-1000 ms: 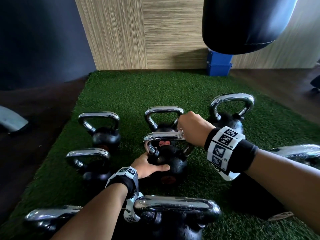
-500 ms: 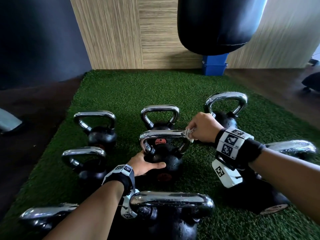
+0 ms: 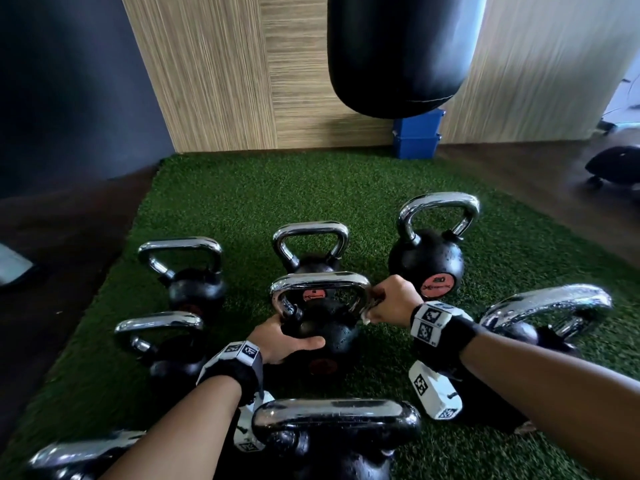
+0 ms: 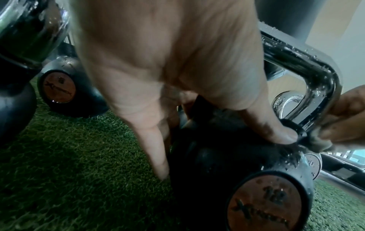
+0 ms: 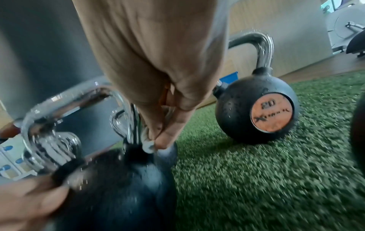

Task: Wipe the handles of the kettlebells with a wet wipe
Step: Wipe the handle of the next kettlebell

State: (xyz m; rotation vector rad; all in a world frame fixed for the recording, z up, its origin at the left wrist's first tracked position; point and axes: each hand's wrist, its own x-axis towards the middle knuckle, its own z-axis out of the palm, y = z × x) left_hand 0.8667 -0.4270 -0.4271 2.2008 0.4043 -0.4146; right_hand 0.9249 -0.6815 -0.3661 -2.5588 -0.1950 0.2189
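Chrome on the centre-frame kettlebell handle point(image 3: 320, 284) is getting wiped: the right hand point(image 3: 389, 301) is pinching the wet wipe point(image 5: 148, 144) against its right leg, the left hand point(image 3: 282, 341) is cupping the ball. Others probably remain.

A green artificial-turf mat point(image 3: 242, 202) lies on the dark floor point(image 3: 69, 220). Black kettlebells with chrome handles point(image 3: 427, 258) stand upright on the mat in rows. Blue stacked boxes point(image 3: 415, 138) sit at its far edge.

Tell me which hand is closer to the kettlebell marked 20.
Right. The right hand wipes the middle kettlebell's handle just beside the 20 kettlebell; the left hand holds that middle kettlebell's far side.
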